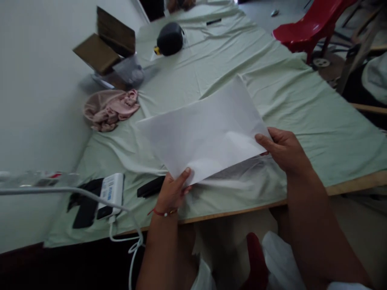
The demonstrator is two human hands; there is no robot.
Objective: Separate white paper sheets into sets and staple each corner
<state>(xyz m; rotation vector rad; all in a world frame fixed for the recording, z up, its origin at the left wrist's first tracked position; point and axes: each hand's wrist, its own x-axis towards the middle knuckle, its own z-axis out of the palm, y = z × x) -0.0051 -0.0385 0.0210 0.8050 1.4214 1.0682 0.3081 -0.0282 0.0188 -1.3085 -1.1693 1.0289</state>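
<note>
A blank white sheet of paper [208,129] is held level above the table by both hands. My left hand [177,187] pinches its near left corner, thumb on top and fingers underneath. At the near right corner my right hand [281,145] grips the paper the same way. Just left of my left hand, partly hidden by it, lies a black elongated object [151,187] that may be a stapler. Whether the paper is one sheet or several, I cannot tell.
A pale green cloth [317,133] covers the table. On the left are a white power bank [113,191] with a cable, a dark phone [86,211], a pink cloth [111,108] and a plastic bin [128,72]. Farther back sits a black rounded object [171,39]; a red chair [308,28] stands beyond.
</note>
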